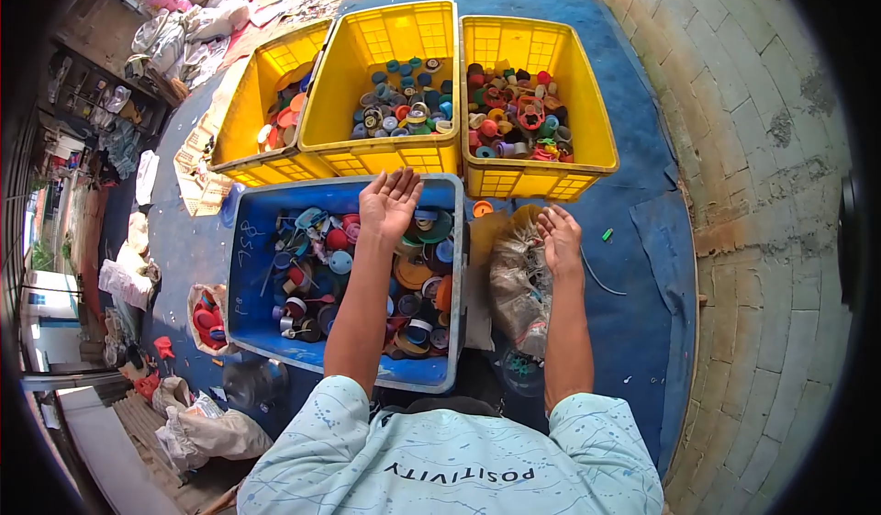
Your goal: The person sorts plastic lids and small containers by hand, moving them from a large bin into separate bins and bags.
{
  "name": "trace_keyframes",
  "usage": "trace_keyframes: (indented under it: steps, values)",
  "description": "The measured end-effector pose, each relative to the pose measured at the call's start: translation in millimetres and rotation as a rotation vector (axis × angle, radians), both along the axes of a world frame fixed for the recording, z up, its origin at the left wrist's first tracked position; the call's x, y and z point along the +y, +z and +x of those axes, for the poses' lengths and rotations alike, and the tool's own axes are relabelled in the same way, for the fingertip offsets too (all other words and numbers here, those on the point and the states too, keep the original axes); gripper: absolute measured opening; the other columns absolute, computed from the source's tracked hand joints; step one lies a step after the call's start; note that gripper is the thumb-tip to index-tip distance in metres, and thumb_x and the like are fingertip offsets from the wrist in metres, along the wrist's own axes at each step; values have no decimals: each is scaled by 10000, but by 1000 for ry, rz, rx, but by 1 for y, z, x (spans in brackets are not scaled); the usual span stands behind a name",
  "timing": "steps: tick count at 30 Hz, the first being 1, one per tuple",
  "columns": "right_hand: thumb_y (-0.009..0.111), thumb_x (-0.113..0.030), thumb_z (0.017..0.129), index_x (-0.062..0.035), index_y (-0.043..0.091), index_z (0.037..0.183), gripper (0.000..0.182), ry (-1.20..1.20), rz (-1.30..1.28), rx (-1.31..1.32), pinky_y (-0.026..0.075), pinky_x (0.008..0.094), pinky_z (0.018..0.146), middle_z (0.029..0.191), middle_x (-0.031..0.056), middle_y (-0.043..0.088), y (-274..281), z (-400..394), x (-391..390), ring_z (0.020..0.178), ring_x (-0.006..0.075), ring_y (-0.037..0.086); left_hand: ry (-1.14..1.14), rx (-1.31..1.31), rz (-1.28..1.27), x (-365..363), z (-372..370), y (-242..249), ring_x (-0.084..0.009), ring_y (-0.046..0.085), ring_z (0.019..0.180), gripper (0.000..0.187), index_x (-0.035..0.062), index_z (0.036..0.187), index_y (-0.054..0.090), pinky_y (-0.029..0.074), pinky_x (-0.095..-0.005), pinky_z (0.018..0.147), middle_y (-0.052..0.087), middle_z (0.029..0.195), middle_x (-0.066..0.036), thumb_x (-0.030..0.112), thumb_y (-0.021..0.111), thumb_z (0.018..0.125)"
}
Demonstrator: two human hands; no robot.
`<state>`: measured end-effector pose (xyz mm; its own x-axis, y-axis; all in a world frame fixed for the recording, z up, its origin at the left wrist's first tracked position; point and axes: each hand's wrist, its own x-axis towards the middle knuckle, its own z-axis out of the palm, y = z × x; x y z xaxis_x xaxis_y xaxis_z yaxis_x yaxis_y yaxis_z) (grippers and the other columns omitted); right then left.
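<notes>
The left hand [389, 205] is spread wide, palm up and fingers fanned, holding nothing, above the far end of a blue crate [246, 281] that is filled with mixed plastic lids and bottle caps [418, 272] in red, green, orange, blue and black. White handwriting runs down the crate's left wall, too faint to read. The right hand [561, 236] is also open, fingers loosely extended, resting on top of a clear plastic bag [519, 285] that lies just beside the blue crate on the blue floor mat [647, 267]; nothing is gripped in it.

Beyond the blue crate stand three yellow crates side by side: the left yellow crate [246, 102] holds mostly red and orange caps, the middle yellow crate [385, 33] mostly blue and teal ones, and the right yellow crate [541, 42] a mix of reds, pinks and oranges. A small orange cap [482, 208] lies on the mat between the right yellow crate and the bag. The person's pale shirt [450, 451] carries the word "POSITIVITY", seen upside down from above. A brick wall [762, 194] rises at the right.
</notes>
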<state>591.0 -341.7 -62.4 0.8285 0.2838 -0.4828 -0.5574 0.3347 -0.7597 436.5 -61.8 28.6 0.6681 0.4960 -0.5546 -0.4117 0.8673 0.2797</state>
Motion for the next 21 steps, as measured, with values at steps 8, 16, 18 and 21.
trace_keyframes:
  steps: [8, 16, 18, 21]
  values:
    - [616, -79, 881, -29, 539, 1081, 221, -130, -143, -59, 465, 226, 643, 891, 35, 607, 7, -134, -3, 745, 102, 579, 94, 240, -108, 26, -179, -83, -263, 614, 935, 162, 2, 931, 589, 504, -423, 879, 637, 954, -110, 158, 548, 912]
    - [613, -76, 859, 16, 621, 987, 158, 109, -600, -614, 496, 271, 716, 887, 72, 647, 52, -232, 92, 799, 129, 613, -86, 271, -262, 14, -269, -103, -213, 601, 857, 135, 32, 911, 621, 504, -376, 824, 634, 894, -75, 163, 593, 895]
    - [612, -73, 847, 6, 629, 971, 148, 175, -792, -739, 504, 300, 719, 880, 104, 660, 55, -245, 121, 775, 176, 634, -129, 255, -286, 16, -286, -104, -214, 598, 847, 139, 38, 885, 618, 505, -364, 810, 628, 899, -78, 175, 595, 894]
    - [605, -72, 824, 10, 631, 980, 179, 301, -907, -801, 513, 364, 749, 923, 153, 660, 59, -253, 158, 801, 270, 654, -205, 243, -283, 23, -307, -111, -205, 594, 846, 149, 37, 893, 621, 500, -359, 819, 624, 895, -75, 183, 591, 902]
